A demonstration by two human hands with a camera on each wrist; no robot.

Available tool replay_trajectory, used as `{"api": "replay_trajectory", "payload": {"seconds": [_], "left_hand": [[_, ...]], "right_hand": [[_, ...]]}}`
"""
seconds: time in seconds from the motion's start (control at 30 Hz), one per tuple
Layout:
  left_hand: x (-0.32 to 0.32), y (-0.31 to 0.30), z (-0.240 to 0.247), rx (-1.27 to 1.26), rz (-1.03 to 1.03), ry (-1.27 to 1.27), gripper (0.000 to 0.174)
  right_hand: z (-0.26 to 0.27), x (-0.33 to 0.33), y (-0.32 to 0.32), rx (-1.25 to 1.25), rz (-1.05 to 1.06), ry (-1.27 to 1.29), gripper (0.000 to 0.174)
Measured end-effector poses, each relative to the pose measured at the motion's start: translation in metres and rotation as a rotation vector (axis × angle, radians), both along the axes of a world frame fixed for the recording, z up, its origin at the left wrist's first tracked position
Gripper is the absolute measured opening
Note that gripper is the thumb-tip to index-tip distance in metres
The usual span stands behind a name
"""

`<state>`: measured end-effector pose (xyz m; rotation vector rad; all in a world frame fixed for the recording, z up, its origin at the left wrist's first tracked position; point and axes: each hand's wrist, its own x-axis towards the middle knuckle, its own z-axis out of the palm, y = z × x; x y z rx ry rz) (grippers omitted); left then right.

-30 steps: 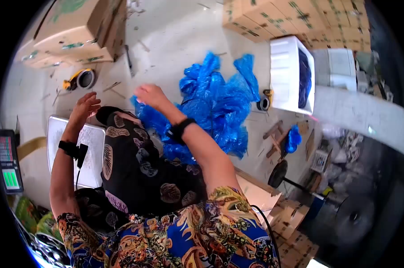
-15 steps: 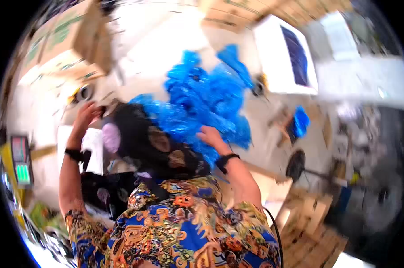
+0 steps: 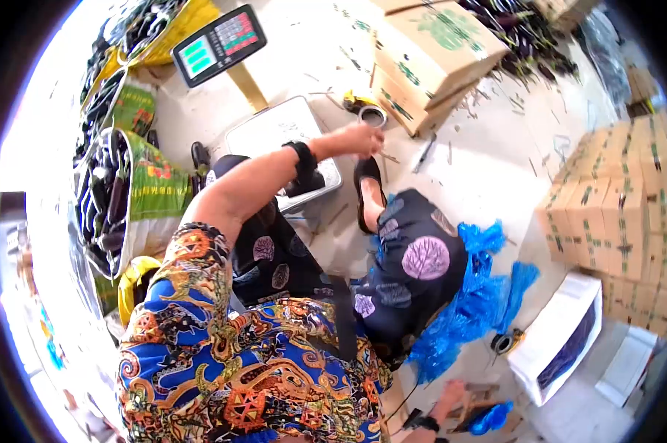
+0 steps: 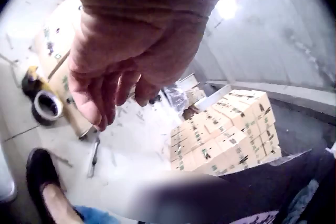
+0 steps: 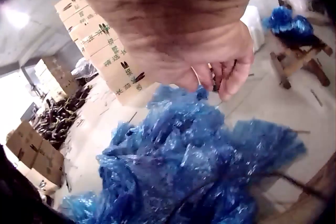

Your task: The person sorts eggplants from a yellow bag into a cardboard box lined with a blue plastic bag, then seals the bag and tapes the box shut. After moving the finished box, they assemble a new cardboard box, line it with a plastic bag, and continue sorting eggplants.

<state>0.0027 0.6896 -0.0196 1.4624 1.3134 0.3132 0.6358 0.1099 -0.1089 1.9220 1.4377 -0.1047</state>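
My left hand [image 3: 359, 140] reaches out over my knees and holds nothing; in the left wrist view its fingers [image 4: 89, 100] hang loosely bent. Close by it in the head view are a roll of tape in a yellow dispenser [image 3: 372, 116] and the metal platform [image 3: 271, 133] of a scale. My right hand [image 3: 448, 397] is off to my right side near a low wooden stool [image 3: 481, 395], also with nothing in it. In the right wrist view this hand hangs above a crumpled heap of blue plastic [image 5: 178, 145], fingers slightly bent.
Sacks of eggplants [image 3: 112, 192] stand at left, by the scale's display [image 3: 219, 46]. Cartons [image 3: 429, 52] stand ahead, with loose eggplants [image 3: 525, 37] behind. More cartons [image 3: 614, 214] are stacked at right, near a white foam box [image 3: 558, 340]. A second tape dispenser [image 3: 507, 342] lies beside the blue plastic.
The head view has swung left, bringing the eggplant sacks and whole scale into sight. My right hand has moved from over the blue plastic out to the right; my left arm now stretches across the scale.
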Motion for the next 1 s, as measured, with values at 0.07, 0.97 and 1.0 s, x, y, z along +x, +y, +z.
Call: {"api": "replay_trajectory", "payload": {"seconds": [0.07, 0.97, 1.0], "left_hand": [[-0.008, -0.005, -0.074, 0.436, -0.256, 0.425, 0.035], [-0.223, -0.148, -0.130, -0.006, 1.318, 0.122, 0.073], [-0.220, -0.149, -0.132, -0.043, 1.350, 0.012, 0.075]], "right_hand": [[0.035, -0.071, 0.062, 0.273, -0.468, 0.617, 0.017], [-0.025, -0.481, 0.608, -0.425, -0.044, 1.497, 0.067], [-0.035, -0.493, 0.611, -0.577, -0.089, 1.575, 0.068]]}}
